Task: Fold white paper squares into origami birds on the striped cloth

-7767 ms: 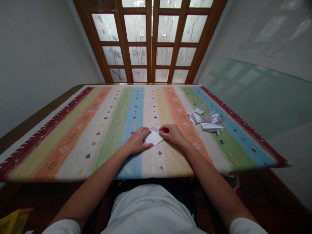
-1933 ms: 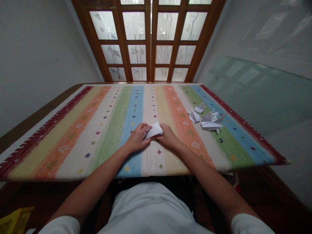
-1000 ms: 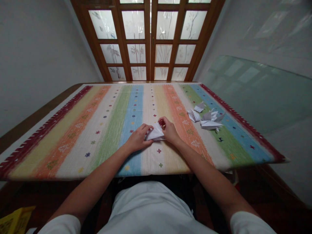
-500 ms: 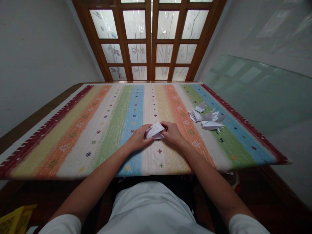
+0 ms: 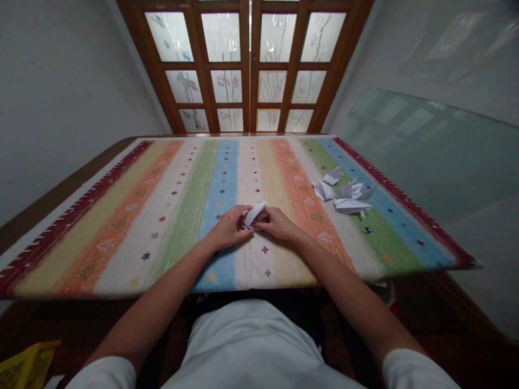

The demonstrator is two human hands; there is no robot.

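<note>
A small folded white paper [image 5: 255,213] is pinched between both of my hands just above the striped cloth [image 5: 170,210] that covers the table. My left hand [image 5: 227,228] grips its left end with curled fingers. My right hand [image 5: 277,223] holds the right end, fingers closed round the fold. The piece stands up narrow and tilted, and its lower part is hidden by my fingers.
A pile of folded white paper figures [image 5: 344,195] lies on the cloth at the right. Wooden glazed doors [image 5: 247,65] stand behind the table. A leaning glass sheet [image 5: 438,151] is at the right, a yellow object [image 5: 24,364] on the floor at lower left.
The paper lay flat under my fingers at first; since then both hands have lifted it and folded it narrower, and my hands have drawn closer together around it.
</note>
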